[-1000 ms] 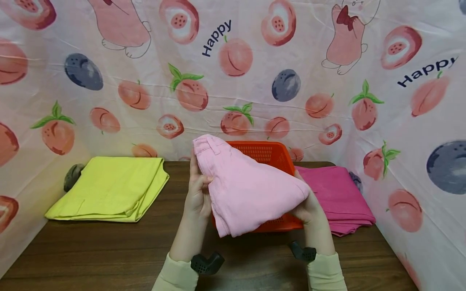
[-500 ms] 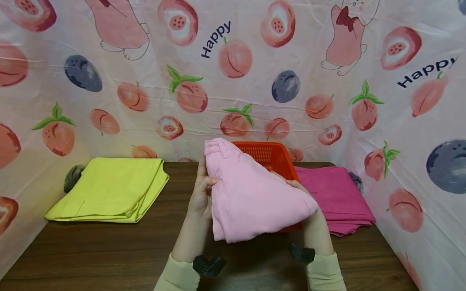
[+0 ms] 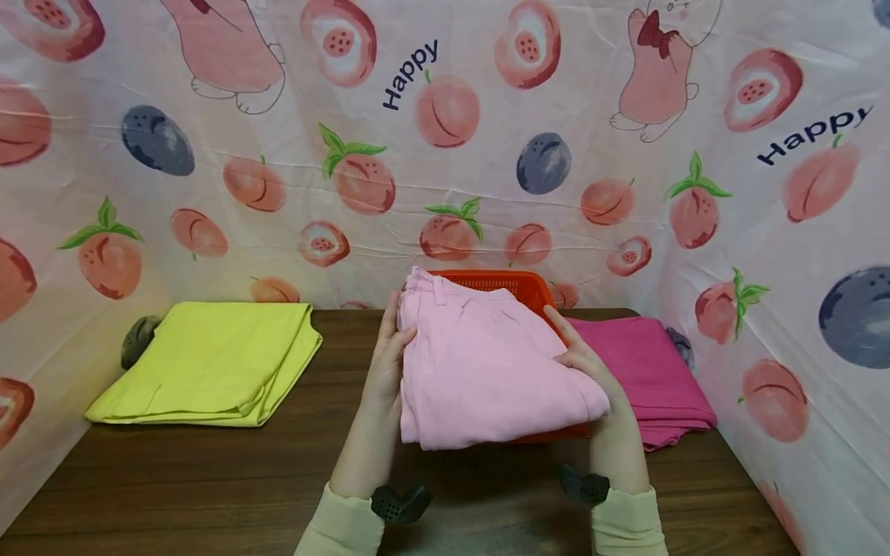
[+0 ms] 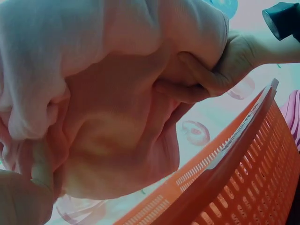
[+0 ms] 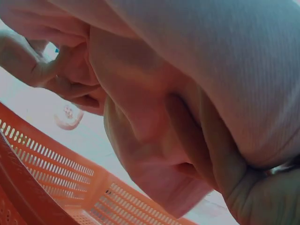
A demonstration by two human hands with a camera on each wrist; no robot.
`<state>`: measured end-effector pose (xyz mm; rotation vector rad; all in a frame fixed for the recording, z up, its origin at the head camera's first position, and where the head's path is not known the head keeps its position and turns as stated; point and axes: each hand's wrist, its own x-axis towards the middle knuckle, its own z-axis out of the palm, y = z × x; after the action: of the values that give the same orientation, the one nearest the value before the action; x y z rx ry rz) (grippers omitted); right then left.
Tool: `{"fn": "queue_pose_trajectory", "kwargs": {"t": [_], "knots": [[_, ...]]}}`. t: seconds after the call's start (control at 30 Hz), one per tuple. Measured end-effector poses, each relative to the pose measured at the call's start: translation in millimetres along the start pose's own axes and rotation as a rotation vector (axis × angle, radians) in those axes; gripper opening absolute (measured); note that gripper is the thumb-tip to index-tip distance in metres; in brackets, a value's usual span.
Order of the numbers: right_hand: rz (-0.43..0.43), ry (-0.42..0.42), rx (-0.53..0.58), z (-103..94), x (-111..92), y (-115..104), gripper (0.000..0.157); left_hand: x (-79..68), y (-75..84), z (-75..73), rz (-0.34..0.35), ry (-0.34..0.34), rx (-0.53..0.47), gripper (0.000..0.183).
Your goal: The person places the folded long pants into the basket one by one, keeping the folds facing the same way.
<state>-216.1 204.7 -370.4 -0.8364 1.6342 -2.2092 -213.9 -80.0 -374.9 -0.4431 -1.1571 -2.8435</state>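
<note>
Folded light pink pants (image 3: 487, 378) hang in the air in front of the orange basket, their waistband with a belt loop toward the back. My left hand (image 3: 387, 357) grips their left side, thumb on top and the other fingers behind. On the right side my right hand (image 3: 587, 361) holds the folded end, with some fingers stretched along the top edge. From below, the right wrist view has the right fingers (image 5: 192, 140) pressed into the pink cloth (image 5: 136, 93). The left wrist view also gives the underside of the pants (image 4: 112, 108), close to the basket rim.
The orange perforated basket (image 3: 535, 289) stands behind the pants, mostly hidden. Folded yellow pants (image 3: 208, 359) lie at the left of the wooden table (image 3: 208, 486). A folded magenta garment (image 3: 650, 371) lies at the right. Fruit-printed cloth (image 3: 480, 131) walls the back and sides.
The pink pants have shifted right and their top edge has levelled out, spreading wider. The right hand has moved slightly right, its fingers now showing above the cloth. The garments on the table have stayed put.
</note>
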Motion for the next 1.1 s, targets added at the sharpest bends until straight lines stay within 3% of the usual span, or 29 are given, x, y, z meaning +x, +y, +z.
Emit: {"fn": "queue_pose_trajectory", "kwargs": {"t": [0.13,0.2,0.43,0.63,0.73,0.9,1.1], "knots": [[0.03,0.078,0.033,8.8,-1.0,-2.4,0.069,2.5,-1.6,-5.8,0.002,-0.005,0.176,0.064],[0.044,0.133,0.038,13.6,-2.0,-3.5,0.068,3.4,-3.0,-8.4,-0.008,-0.011,0.218,0.062],[0.007,0.187,-0.03,13.8,-2.7,-2.6,0.07,3.6,-5.9,-8.1,-0.099,-0.037,0.105,0.059],[-0.016,0.195,-0.062,13.7,-3.2,-4.7,0.07,2.6,-7.3,-8.3,-0.146,-0.049,0.084,0.059],[-0.016,0.196,-0.086,13.5,-1.1,-5.4,0.07,6.1,-6.3,-10.4,-0.15,-0.069,0.101,0.058],[0.006,0.192,-0.156,10.2,3.9,-7.2,0.068,12.3,-3.5,-13.3,-0.108,-0.062,0.21,0.054],[0.057,0.199,-0.271,8.0,10.9,-11.5,0.062,17.7,0.0,-13.2,-0.151,-0.052,0.247,0.046]]}}
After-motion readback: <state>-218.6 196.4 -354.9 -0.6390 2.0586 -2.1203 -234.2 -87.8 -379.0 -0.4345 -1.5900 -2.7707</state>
